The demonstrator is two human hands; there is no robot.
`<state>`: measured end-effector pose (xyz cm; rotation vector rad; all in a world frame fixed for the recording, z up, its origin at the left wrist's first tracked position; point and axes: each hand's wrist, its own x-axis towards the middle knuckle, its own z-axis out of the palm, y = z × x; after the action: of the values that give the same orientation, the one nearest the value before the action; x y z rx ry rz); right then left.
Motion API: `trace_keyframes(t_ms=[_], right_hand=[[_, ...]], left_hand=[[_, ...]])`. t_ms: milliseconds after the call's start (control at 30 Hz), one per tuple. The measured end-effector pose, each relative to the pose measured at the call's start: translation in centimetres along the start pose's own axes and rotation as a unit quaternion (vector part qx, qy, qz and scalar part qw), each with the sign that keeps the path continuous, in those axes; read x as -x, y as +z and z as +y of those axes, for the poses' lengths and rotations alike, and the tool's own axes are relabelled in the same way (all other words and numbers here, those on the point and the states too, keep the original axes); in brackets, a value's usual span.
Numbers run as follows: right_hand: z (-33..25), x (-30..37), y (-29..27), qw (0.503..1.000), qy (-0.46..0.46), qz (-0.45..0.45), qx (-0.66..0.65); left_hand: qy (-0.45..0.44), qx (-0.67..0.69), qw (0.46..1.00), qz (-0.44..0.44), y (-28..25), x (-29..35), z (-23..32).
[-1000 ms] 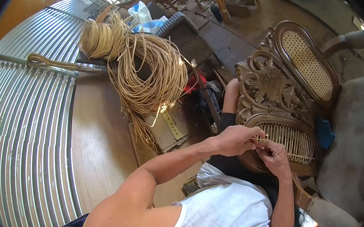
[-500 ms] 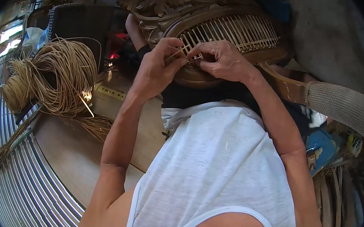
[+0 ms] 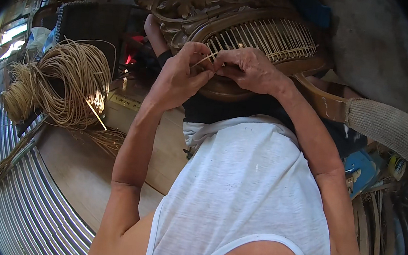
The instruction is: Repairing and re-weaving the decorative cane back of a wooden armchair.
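Note:
A carved brown wooden frame (image 3: 199, 31) leans in front of me, its oval opening strung with pale rattan strands (image 3: 260, 38). At the near left end of that opening, my left hand (image 3: 179, 79) is closed in a pinch, with a thin rattan strand (image 3: 202, 60) passing through its fingers. Right beside it, my right hand (image 3: 254, 72) bends over the strands, thumb and fingertips pressed together. The two hands' fingertips meet or nearly meet. What lies between my right fingertips is mostly hidden, though it seems to be the same strand.
A large coil of rattan (image 3: 82, 80) hangs at the left, above a corrugated metal sheet (image 3: 24, 183). A curved wooden arm with woven wrapping (image 3: 388, 122) reaches out on the right. Below it is a blue object (image 3: 362, 170). Another person's arm (image 3: 155, 35) shows behind the frame.
My fingertips have drawn slightly closer together, and the strand in my left hand has changed its angle. The frame appears shifted a little to the right in the picture.

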<state>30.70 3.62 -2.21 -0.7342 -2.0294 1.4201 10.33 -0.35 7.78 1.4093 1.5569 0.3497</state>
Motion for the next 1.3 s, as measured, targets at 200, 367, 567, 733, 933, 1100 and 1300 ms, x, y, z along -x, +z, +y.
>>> trace_keyframes(t_ms=[200, 367, 567, 733, 933, 1100, 1300], right_hand=[[0.4, 0.5, 0.6, 0.997, -0.058, 0.044, -0.017], [0.4, 0.5, 0.5, 0.997, -0.070, 0.030, 0.018], [-0.2, 0.3, 0.1, 0.996, -0.067, 0.007, 0.058], [-1.1, -0.1, -0.2, 0.993, -0.056, -0.012, 0.105], [-3.5, -0.6, -0.1, 0.959, -0.028, -0.062, 0.274], [-3.4, -1.4, -0.8, 0.962, 0.007, -0.106, 0.253], [-1.5, -0.8, -2.1, 0.960, 0.245, -0.087, -0.104]], left_hand=[[-0.030, -0.053, 0.998, -0.032, -0.7, -0.9, 1.3], [-0.020, -0.121, 0.992, -0.037, -1.3, -2.0, 1.3], [0.026, -0.089, 0.995, 0.025, -2.7, -2.1, 0.0], [0.017, -0.014, 0.999, 0.042, -2.7, -0.9, -0.9], [0.034, -0.013, 0.998, 0.052, -2.0, -0.4, -1.7], [0.060, -0.031, 0.993, 0.100, -1.4, 0.3, -1.7], [0.054, 0.072, 0.981, 0.172, -0.8, 2.8, -2.4]])
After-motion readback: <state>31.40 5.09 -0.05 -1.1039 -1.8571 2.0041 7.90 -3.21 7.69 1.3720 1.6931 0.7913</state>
